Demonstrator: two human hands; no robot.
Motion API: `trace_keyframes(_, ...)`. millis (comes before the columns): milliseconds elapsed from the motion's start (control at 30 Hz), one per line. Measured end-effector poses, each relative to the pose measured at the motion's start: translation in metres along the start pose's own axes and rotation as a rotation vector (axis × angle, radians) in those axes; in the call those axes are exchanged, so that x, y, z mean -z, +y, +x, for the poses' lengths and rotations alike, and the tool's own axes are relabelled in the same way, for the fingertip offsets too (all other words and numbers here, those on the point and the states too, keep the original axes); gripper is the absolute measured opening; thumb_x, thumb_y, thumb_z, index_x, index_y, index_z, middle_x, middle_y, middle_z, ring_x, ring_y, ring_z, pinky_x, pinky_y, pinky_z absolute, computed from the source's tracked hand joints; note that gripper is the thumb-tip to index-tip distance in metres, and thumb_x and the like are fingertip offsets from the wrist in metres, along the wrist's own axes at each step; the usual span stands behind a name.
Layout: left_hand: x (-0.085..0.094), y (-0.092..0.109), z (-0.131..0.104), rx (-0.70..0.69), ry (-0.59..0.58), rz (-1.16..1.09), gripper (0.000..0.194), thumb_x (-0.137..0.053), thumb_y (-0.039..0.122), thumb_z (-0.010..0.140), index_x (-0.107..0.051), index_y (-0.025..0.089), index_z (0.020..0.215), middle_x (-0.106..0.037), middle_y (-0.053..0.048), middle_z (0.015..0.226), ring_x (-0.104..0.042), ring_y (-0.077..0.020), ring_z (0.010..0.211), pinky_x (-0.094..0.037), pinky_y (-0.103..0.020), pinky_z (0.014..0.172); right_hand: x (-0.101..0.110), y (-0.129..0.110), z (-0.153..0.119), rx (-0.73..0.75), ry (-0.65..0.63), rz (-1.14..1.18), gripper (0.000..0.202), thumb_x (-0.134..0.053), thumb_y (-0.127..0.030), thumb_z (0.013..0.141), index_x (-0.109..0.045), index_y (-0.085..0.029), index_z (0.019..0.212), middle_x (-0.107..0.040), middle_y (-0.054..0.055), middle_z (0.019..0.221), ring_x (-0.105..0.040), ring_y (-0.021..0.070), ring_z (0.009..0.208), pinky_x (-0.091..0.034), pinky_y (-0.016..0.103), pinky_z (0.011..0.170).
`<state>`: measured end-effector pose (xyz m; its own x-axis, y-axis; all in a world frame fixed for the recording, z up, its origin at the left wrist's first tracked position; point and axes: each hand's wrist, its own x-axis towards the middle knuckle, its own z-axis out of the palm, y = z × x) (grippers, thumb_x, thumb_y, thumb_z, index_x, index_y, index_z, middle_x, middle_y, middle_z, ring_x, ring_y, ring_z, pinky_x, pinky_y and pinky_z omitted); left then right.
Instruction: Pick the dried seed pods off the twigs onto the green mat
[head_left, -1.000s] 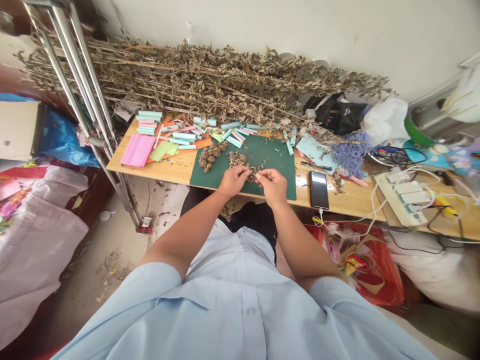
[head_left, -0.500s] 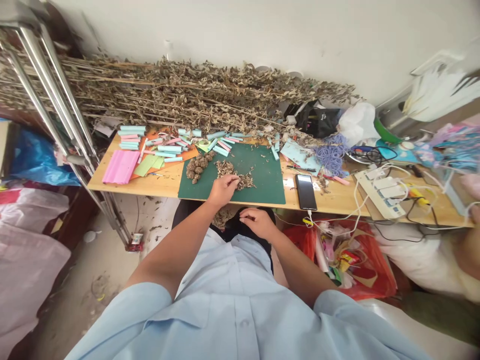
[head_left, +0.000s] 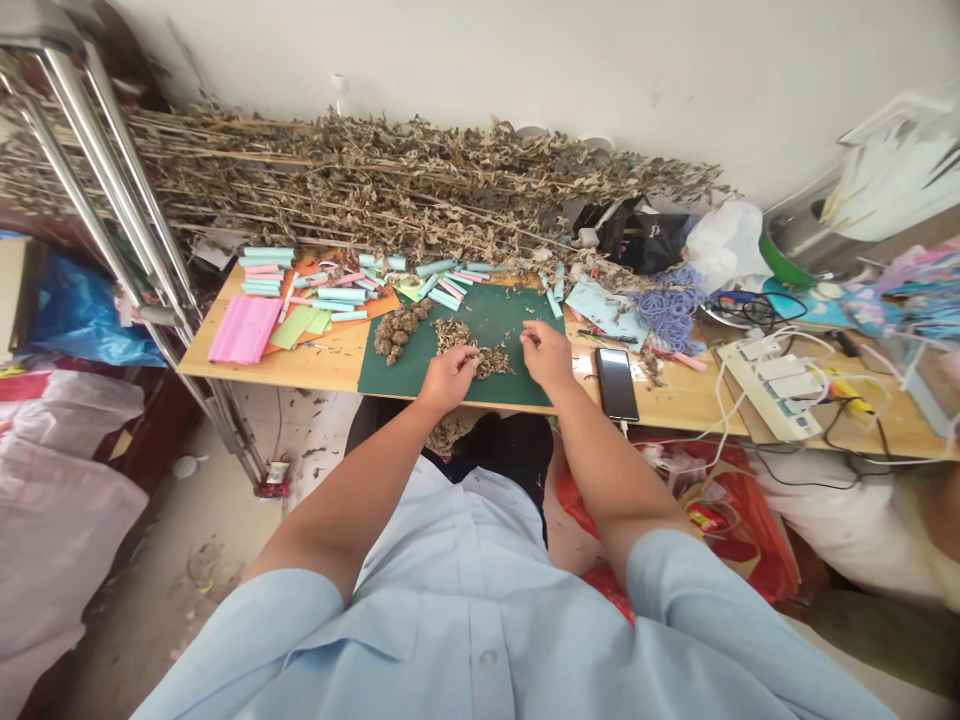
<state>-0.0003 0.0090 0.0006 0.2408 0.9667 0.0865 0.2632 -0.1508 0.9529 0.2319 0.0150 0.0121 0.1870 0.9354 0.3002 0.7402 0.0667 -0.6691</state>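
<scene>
My left hand [head_left: 450,378] is closed in a pinch at the front of a small heap of dried leaves [head_left: 453,334]. Whatever its fingertips hold is too small to make out. Over the right part of the green cutting mat [head_left: 390,384] is my right hand [head_left: 548,357], its fingers curled, with a gap showing between thumb and forefinger and nothing visible in it. A cluster of brown, knobbly dried balls [head_left: 399,333] lies on the mat left of the heap.
Dried leafy stalks [head_left: 360,170] are piled along the wall. Blue and pink paper rolls [head_left: 341,295] and pink paper [head_left: 244,330] lie left, a phone [head_left: 617,383] and power strip [head_left: 772,385] right. A red bag [head_left: 757,520] stands below the table; metal legs [head_left: 120,170] rise at left.
My right hand has risen from above my lap to the right side of the mat. My left hand stays at the leaf heap, nearly unmoved. The view has shifted slightly.
</scene>
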Motion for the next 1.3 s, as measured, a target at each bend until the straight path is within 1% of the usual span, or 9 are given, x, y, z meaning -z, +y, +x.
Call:
trace_keyframes(300,-0.001,-0.001,-0.001,-0.056,0.017,0.052,0.022,-0.062,0.03,0.092,-0.074,0.018,0.106,-0.07,-0.002,0.076,-0.062,-0.0127,0.065,-0.052,-0.026,0.068,-0.015,0.0,0.04,0.141,-0.224,-0.378,0.044,-0.051,-0.015,0.088,-0.065,-0.013,0.129,-0.073,0.019,0.113,-0.066,0.0337,0.103,-0.051,0.047,0.095)
trace_keyframes(500,-0.002,-0.002,-0.001,-0.016,0.019,0.021,0.024,-0.063,0.031,0.091,-0.074,0.019,0.107,-0.069,-0.001,0.072,-0.059,-0.0119,0.061,-0.05,-0.025,0.064,-0.004,-0.005,0.038,0.112,-0.176,-0.204,0.04,-0.049,-0.018,0.089,-0.065,-0.014,0.126,-0.075,0.015,0.105,-0.068,0.0294,0.098,-0.052,0.046,0.094)
trace_keyframes(567,-0.002,-0.002,-0.001,-0.011,0.02,0.008,0.024,-0.063,0.031,0.091,-0.074,0.018,0.108,-0.07,-0.001,0.073,-0.06,-0.0121,0.062,-0.05,-0.025,0.065,0.004,-0.01,0.025,0.058,-0.136,-0.027,0.037,-0.052,-0.023,0.09,-0.065,-0.018,0.124,-0.075,0.008,0.098,-0.07,0.0247,0.089,-0.055,0.043,0.091)
trace_keyframes(733,-0.001,0.002,-0.003,-0.04,0.017,0.014,0.023,-0.062,0.029,0.092,-0.074,0.017,0.108,-0.072,-0.003,0.079,-0.063,-0.0134,0.069,-0.052,-0.027,0.071,0.02,-0.036,-0.043,-0.059,-0.342,0.354,0.026,-0.059,-0.032,0.09,-0.067,-0.025,0.114,-0.074,0.002,0.092,-0.073,0.0187,0.078,-0.06,0.037,0.079)
trace_keyframes(933,-0.001,0.003,-0.003,-0.047,0.01,0.042,0.022,-0.063,0.029,0.092,-0.074,0.018,0.107,-0.073,-0.004,0.084,-0.066,-0.0149,0.076,-0.053,-0.028,0.076,0.02,-0.052,-0.116,0.1,-0.572,0.277,0.026,-0.056,-0.022,0.089,-0.073,-0.029,0.108,-0.077,0.004,0.102,-0.074,0.0223,0.094,-0.059,0.04,0.088)
trace_keyframes(1000,-0.001,0.003,-0.003,-0.04,0.011,0.039,0.023,-0.063,0.03,0.092,-0.074,0.018,0.109,-0.073,-0.004,0.084,-0.067,-0.015,0.077,-0.053,-0.028,0.077,0.02,-0.047,-0.122,0.136,-0.547,0.225,0.026,-0.053,-0.02,0.091,-0.074,-0.029,0.104,-0.078,0.004,0.103,-0.074,0.023,0.097,-0.057,0.041,0.092)
trace_keyframes(1100,-0.001,0.004,-0.004,-0.043,0.008,0.04,0.023,-0.062,0.029,0.093,-0.074,0.018,0.108,-0.073,-0.004,0.083,-0.067,-0.0147,0.076,-0.053,-0.028,0.077,0.022,-0.037,-0.117,0.068,-0.355,0.158,0.025,-0.052,-0.023,0.093,-0.075,-0.028,0.103,-0.078,0.003,0.097,-0.074,0.0221,0.09,-0.058,0.041,0.09)
trace_keyframes(1200,0.0,0.007,-0.004,-0.057,0.007,0.049,0.021,-0.062,0.028,0.093,-0.074,0.018,0.106,-0.072,-0.003,0.08,-0.065,-0.0141,0.073,-0.052,-0.027,0.075,0.023,-0.028,-0.103,0.004,-0.121,0.097,0.024,-0.053,-0.027,0.094,-0.074,-0.026,0.105,-0.078,0.005,0.103,-0.073,0.0224,0.09,-0.058,0.04,0.089)
trace_keyframes(1300,0.001,0.009,-0.004,-0.069,0.007,0.072,0.017,-0.061,0.027,0.092,-0.074,0.019,0.099,-0.071,-0.002,0.078,-0.063,-0.0131,0.07,-0.052,-0.026,0.072,0.021,-0.019,-0.082,0.002,-0.039,0.011,0.028,-0.054,-0.027,0.093,-0.072,-0.024,0.113,-0.077,0.006,0.109,-0.072,0.0223,0.088,-0.058,0.041,0.089)
